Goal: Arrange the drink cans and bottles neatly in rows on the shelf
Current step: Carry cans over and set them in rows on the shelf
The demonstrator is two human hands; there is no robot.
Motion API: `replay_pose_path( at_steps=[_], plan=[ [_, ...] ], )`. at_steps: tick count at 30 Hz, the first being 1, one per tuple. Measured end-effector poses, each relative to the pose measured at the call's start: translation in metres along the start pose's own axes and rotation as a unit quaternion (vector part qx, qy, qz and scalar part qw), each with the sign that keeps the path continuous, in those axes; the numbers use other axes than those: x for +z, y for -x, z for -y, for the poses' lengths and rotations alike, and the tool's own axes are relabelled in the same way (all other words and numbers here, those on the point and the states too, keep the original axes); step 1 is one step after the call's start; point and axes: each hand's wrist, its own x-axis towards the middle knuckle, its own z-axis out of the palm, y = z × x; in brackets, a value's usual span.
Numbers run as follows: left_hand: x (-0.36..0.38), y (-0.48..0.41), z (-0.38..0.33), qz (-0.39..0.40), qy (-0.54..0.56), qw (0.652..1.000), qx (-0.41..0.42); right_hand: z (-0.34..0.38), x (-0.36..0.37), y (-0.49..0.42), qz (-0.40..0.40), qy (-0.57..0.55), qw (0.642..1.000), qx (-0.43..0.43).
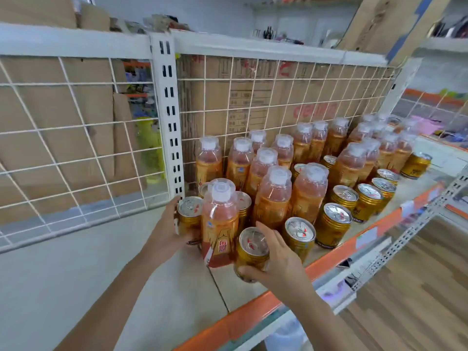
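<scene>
Left hand (166, 231): it covers the near side of the left can (189, 211), and most of its fingers are hidden behind that can and the front bottle (220, 224). Right hand (281, 262): it masks the lower wall of the front can (252, 245), so the label is unreadable. The rear cans (245, 200) behind the front bottle show only slivers of rim. Both forearms are cut off by the bottom edge. The far bottles (379, 125) are blurred and their count is uncertain. Print on the cardboard box (250, 105) behind the wire grid (278, 79) is illegible. The price tags (366, 236) on the shelf edge (329, 264) are smeared.
</scene>
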Motion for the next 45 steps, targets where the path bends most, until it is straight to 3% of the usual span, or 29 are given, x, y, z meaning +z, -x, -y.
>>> replay_pose_path(
  at_steps=[4,11,24,36,45],
  plan=[
    [0.013,-0.004,0.006,-0.022,0.098,0.995,-0.012,-0.009,0.007,-0.005,0.015,-0.054,0.998,0.027],
    [0.008,0.015,0.021,-0.086,0.052,0.995,0.000,-0.017,0.014,-0.005,0.015,-0.134,0.990,0.044],
    [-0.046,0.144,0.036,-0.215,-0.005,0.976,-0.041,-0.007,0.028,0.011,0.017,-0.231,0.973,0.013],
    [-0.151,0.264,0.046,-0.358,-0.002,0.934,-0.002,0.111,0.062,0.033,0.039,-0.308,0.949,-0.050],
    [-0.244,0.376,0.057,-0.442,-0.016,0.897,-0.009,0.216,0.129,0.076,0.081,-0.311,0.941,-0.107]
  ],
)
